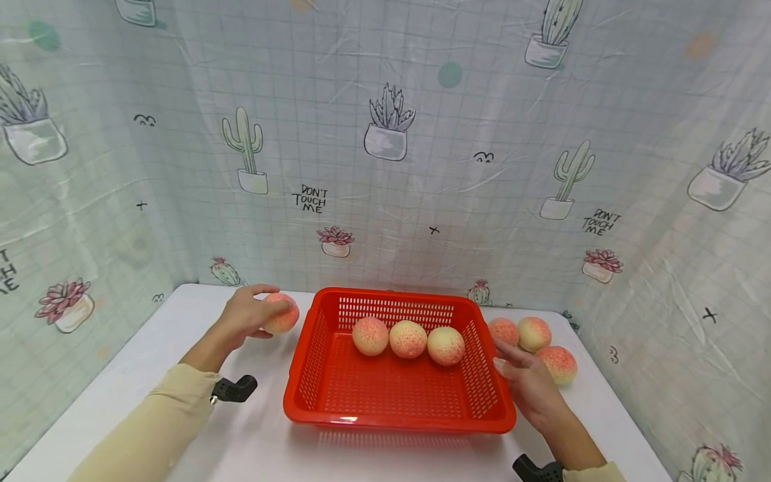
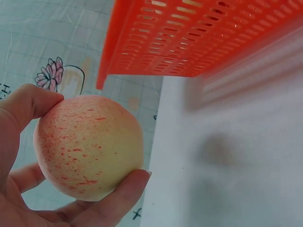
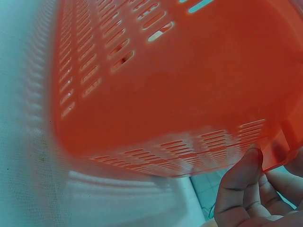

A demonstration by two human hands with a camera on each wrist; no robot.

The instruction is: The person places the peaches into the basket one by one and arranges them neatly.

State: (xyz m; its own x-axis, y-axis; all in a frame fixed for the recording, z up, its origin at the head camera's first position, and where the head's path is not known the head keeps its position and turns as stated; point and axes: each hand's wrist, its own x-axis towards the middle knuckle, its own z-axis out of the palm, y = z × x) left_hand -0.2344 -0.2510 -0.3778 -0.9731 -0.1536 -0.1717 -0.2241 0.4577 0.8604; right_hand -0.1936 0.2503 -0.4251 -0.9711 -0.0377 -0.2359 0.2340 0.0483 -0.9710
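Observation:
My left hand [image 1: 245, 313] holds a peach [image 1: 286, 320] just left of the red plastic basket [image 1: 397, 423]. Thumb and fingers curl round the fruit, and in the left wrist view the peach [image 2: 90, 146] shows a pale yellow skin with red flecks, the basket wall [image 2: 175, 42] beside it. At the basket's right side, my right hand [image 1: 533, 388] grips the rim; the right wrist view shows the thumb [image 3: 239, 177] against the outer wall under the rim. Three peaches [image 1: 407, 339] lie in a row toward the back of the basket.
Right of the basket, beyond my right hand, three more peaches [image 1: 557, 365] lie grouped on the white table [image 1: 259, 428]. A cactus-print curtain [image 1: 385, 187] stands behind the table and along both sides.

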